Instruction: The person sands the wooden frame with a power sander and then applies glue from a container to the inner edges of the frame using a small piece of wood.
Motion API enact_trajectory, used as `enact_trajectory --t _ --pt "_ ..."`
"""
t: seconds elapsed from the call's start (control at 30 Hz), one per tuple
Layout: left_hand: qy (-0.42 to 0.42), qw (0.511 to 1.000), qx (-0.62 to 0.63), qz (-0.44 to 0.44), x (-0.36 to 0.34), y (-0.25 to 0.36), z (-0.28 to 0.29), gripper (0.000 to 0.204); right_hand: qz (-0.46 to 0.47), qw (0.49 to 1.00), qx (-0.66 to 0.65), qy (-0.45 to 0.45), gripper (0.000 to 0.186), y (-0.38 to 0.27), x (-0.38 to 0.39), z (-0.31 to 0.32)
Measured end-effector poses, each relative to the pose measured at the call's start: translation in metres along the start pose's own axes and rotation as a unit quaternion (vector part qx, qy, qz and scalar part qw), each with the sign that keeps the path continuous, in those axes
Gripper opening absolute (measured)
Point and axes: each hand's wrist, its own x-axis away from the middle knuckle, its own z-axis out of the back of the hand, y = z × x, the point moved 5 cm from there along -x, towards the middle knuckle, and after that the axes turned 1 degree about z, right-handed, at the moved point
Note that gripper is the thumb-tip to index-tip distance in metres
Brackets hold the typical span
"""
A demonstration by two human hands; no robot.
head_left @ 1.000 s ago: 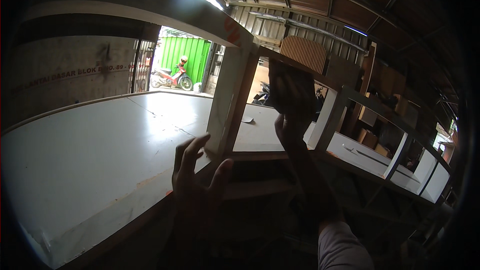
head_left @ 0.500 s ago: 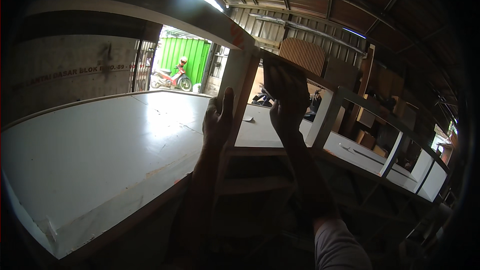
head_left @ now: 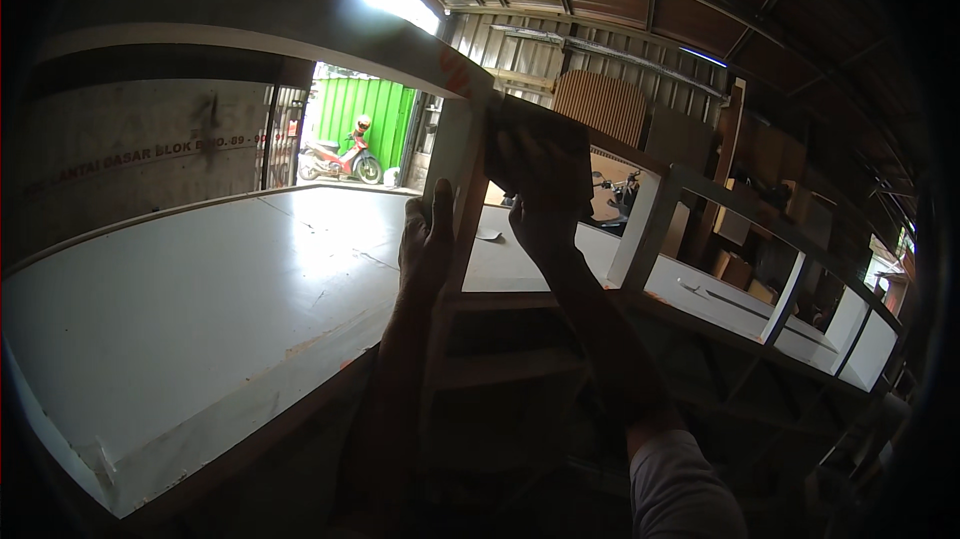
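A pale wooden frame with an upright post point(head_left: 452, 151) stands in front of me. My left hand point(head_left: 424, 244) is wrapped round that post, its thumb pointing up along the near face. To the right of it, my right hand point(head_left: 543, 211) is raised with its fingers spread over a dark, flat rectangular piece point(head_left: 573, 157). This piece lies against the frame's rail, close beside the post. Shadow hides its material and much of the fingers.
A broad white panel point(head_left: 180, 289) stretches to the left behind the frame. More openings of the frame run right, past another upright point(head_left: 647, 229). A red motorbike point(head_left: 345, 159) stands outside by a green fence point(head_left: 365, 109). Wooden boards point(head_left: 735, 214) lean at the back right.
My right hand has slid left along the rail with the dark piece, nearer the post. My left hand keeps its grip on the post. The view has shifted slightly.
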Motion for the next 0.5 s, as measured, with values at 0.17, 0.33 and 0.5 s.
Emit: enact_trajectory --t 0.17,0.33,0.5 --pt "-0.022 0.999 0.024 0.0 0.008 0.013 -0.004 0.078 0.03 0.999 -0.01 -0.01 0.068 0.005 -0.002 0.019" --pt "-0.035 0.998 0.048 -0.007 0.014 0.022 -0.005 0.068 0.039 0.996 -0.069 -0.028 0.06 0.036 0.013 0.053" --pt "-0.006 1.0 0.025 -0.018 0.012 0.014 -0.006 0.066 0.007 0.999 -0.031 0.04 0.056 0.083 0.031 0.076"
